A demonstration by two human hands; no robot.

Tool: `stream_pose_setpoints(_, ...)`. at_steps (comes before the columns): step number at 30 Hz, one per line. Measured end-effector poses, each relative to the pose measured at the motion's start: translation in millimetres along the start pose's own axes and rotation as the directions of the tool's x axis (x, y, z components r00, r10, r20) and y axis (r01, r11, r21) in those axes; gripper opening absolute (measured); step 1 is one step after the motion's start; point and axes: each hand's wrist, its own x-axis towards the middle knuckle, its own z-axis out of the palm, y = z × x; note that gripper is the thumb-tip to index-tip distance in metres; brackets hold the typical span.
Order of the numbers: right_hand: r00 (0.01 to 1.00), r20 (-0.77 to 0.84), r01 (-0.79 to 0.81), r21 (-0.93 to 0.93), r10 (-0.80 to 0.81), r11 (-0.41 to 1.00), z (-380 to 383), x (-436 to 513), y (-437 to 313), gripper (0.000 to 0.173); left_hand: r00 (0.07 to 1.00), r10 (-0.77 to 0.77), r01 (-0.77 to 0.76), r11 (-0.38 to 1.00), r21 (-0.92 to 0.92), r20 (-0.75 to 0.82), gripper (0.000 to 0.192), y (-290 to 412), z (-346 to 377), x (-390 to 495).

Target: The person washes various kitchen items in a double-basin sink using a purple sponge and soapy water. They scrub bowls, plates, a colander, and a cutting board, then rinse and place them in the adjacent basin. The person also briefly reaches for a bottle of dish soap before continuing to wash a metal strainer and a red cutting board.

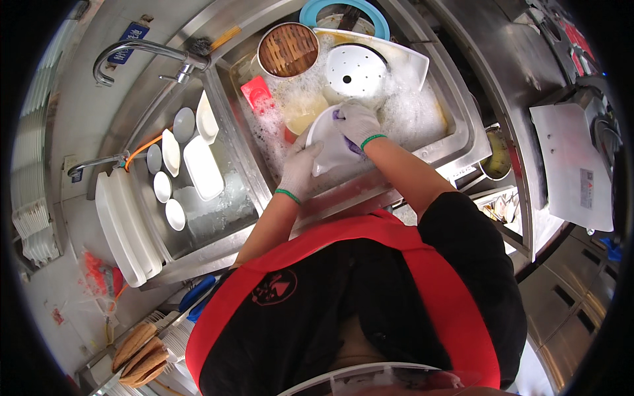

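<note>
My left hand [303, 161], in a white knit glove with a green cuff, grips the near left rim of a white dish [329, 151] tilted over the soapy sink. Pressed against the dish's upper right part is my right hand [360, 121], gloved the same way and closed on a purple cloth [352, 145]. Behind the hands, a white perforated plate [356, 72] and a round bamboo-slatted piece [289, 50] stand among suds. A red plastic item [256, 92] and a pale yellowish bowl [304, 111] lie half in the foam.
The left basin holds a white rectangular dish [203, 168] and several small bowls [175, 215]. Long white trays [124, 227] stand at its left edge. A chrome faucet [143, 45] arches above it. A blue ring-shaped rim [345, 4] and a large white tray [413, 57] occupy the sink's back.
</note>
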Motion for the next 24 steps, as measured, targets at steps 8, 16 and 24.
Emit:
stream_pose_setpoints(8, 0.995, -0.05, -0.081, 0.016, 0.082, 0.997, 1.5, 1.6, -2.9, 0.031, 0.999, 0.041, -0.042, 0.997, 0.067, 0.015, 0.058, -2.0, -6.7, 6.4)
stream_pose_setpoints(16, 0.999, 0.036, 0.001, -0.044, 0.0, 0.999, -6.8, -3.4, -10.1, 0.029, 1.0, 0.028, -0.029, 0.996, 0.085, 0.009, 0.058, 0.4, -5.3, 0.7)
stream_pose_setpoints(24, 0.988, -0.068, 0.127, -0.14, -0.137, 0.982, 10.7, -9.6, -16.3, 0.022, 1.0, -0.019, 0.019, 1.0, -0.006, -0.019, 0.053, 5.9, -1.4, -4.3)
